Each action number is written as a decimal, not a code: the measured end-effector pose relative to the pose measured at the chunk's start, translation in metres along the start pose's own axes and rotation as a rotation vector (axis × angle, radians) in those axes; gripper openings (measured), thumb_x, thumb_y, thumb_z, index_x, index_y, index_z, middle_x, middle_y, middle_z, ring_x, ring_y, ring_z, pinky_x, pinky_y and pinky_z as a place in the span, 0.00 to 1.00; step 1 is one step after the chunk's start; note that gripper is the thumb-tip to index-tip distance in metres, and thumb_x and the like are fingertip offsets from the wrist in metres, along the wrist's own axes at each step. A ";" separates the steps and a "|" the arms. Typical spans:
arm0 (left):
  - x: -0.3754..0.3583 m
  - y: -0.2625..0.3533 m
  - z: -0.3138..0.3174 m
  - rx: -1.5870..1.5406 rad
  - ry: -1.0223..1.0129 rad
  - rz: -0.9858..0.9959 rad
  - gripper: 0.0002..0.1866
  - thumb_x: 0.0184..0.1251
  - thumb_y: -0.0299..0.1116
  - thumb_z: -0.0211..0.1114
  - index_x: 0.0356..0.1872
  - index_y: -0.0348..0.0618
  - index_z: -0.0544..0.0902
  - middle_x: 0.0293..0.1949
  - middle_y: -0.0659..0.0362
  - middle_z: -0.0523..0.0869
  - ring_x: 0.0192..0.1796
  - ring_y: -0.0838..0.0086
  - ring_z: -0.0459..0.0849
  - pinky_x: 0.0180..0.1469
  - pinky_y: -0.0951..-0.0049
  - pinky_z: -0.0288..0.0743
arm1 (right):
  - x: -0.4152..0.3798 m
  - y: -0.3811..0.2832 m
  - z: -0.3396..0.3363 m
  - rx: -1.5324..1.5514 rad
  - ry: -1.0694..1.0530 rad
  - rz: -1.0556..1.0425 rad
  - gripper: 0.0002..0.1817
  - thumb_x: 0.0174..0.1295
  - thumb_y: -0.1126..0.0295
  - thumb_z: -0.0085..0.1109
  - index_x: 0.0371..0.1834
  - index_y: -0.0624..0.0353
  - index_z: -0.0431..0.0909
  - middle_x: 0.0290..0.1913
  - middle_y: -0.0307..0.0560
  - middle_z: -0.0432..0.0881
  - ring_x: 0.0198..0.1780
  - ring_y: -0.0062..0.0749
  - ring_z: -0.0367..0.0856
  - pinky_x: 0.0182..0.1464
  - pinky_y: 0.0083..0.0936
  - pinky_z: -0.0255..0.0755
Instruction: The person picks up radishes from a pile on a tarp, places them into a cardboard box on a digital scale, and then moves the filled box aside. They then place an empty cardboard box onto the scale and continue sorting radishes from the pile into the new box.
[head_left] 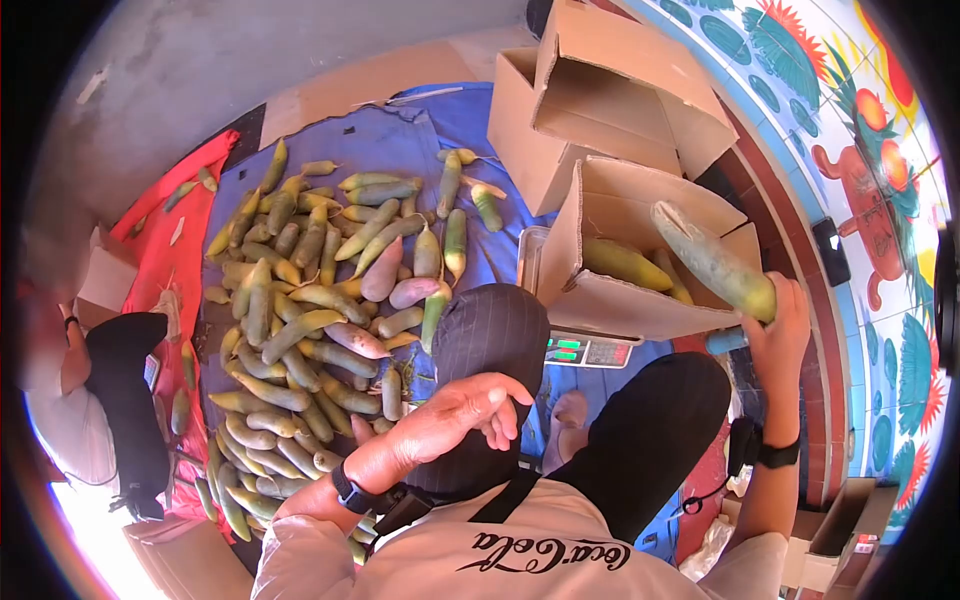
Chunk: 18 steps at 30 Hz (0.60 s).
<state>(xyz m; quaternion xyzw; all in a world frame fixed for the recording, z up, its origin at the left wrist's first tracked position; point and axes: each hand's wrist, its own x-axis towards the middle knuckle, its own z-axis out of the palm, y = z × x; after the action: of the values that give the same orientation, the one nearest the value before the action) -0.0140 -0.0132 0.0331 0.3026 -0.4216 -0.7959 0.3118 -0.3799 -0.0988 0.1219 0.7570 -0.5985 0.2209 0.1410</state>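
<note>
My right hand [778,325] grips the lower end of a long green radish [712,262], held tilted above an open cardboard box [625,310]. Inside that box lie more radishes [628,262]. The box stands on a weighing scale [590,350] with a lit green display. Over my left knee hangs my left hand [470,418], its fingers loosely bent and nothing held. To its left, a big heap of radishes [300,320], mostly green with a few pinkish ones, covers a blue sheet [470,115].
Another open cardboard box [610,100] stands behind the one on the scale. A painted tile wall [860,200] runs along the right, with a dark phone-like object [830,250] beside it. At far left, another person [90,400] sits by a red sheet [165,235].
</note>
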 end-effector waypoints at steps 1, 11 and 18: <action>0.002 0.000 0.000 -0.009 0.072 -0.052 0.30 0.71 0.56 0.45 0.51 0.34 0.72 0.31 0.58 0.80 0.33 0.75 0.80 0.38 0.76 0.74 | 0.004 0.007 0.005 -0.007 -0.004 0.002 0.28 0.36 0.76 0.67 0.46 0.63 0.71 0.40 0.54 0.73 0.45 0.50 0.72 0.47 0.38 0.67; 0.007 0.002 -0.005 -0.065 0.080 -0.095 0.22 0.76 0.46 0.42 0.50 0.35 0.72 0.29 0.59 0.82 0.31 0.73 0.85 0.33 0.78 0.78 | 0.037 0.062 0.084 0.009 -0.275 -0.137 0.28 0.38 0.75 0.69 0.48 0.62 0.74 0.43 0.55 0.77 0.48 0.51 0.74 0.51 0.37 0.68; -0.014 -0.001 -0.026 -0.101 0.094 -0.010 0.20 0.72 0.45 0.50 0.49 0.37 0.74 0.32 0.58 0.82 0.33 0.73 0.84 0.37 0.76 0.77 | 0.023 0.044 0.062 0.206 -0.352 -0.039 0.16 0.56 0.74 0.57 0.49 0.64 0.74 0.49 0.58 0.76 0.52 0.52 0.73 0.56 0.36 0.66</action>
<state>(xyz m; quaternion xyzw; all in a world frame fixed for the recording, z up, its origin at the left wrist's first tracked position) 0.0138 -0.0150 0.0238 0.3255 -0.3644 -0.8026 0.3421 -0.4083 -0.1580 0.0778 0.8058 -0.5735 0.1424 -0.0395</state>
